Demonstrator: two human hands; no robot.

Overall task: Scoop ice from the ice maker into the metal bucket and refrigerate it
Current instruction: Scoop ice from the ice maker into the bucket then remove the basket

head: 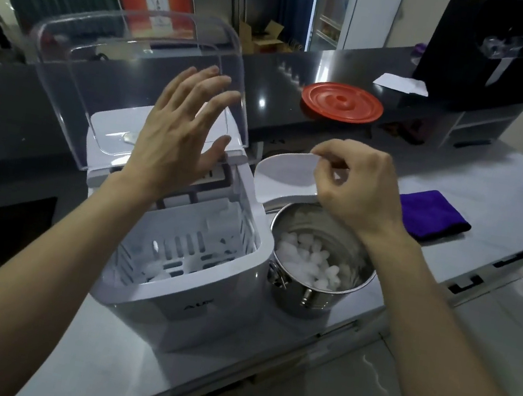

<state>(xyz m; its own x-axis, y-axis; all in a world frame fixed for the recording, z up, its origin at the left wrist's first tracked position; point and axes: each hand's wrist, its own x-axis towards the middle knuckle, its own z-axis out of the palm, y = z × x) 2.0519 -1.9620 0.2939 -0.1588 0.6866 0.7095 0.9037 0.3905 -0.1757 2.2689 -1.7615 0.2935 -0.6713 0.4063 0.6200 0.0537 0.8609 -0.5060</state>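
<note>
The white ice maker (207,278) stands on the counter with its clear lid (106,49) tilted up and back. Its slotted basket (178,246) holds a few ice pieces at the bottom. My left hand (177,138) is raised with fingers spread straight in front of the lid's inner face; I cannot tell if it touches. To the right stands the metal bucket (316,301), with ice (308,262) heaped inside. My right hand (357,185) hovers above the bucket, fingers curled, pinching the rim of a white scoop (284,174).
A folded purple cloth (433,216) lies right of the bucket. A red round lid (342,103) sits on the dark raised bar counter (267,103) behind. White paper (401,83) and a black box (486,48) stand farther back right. Drawer fronts (468,283) run below the counter edge.
</note>
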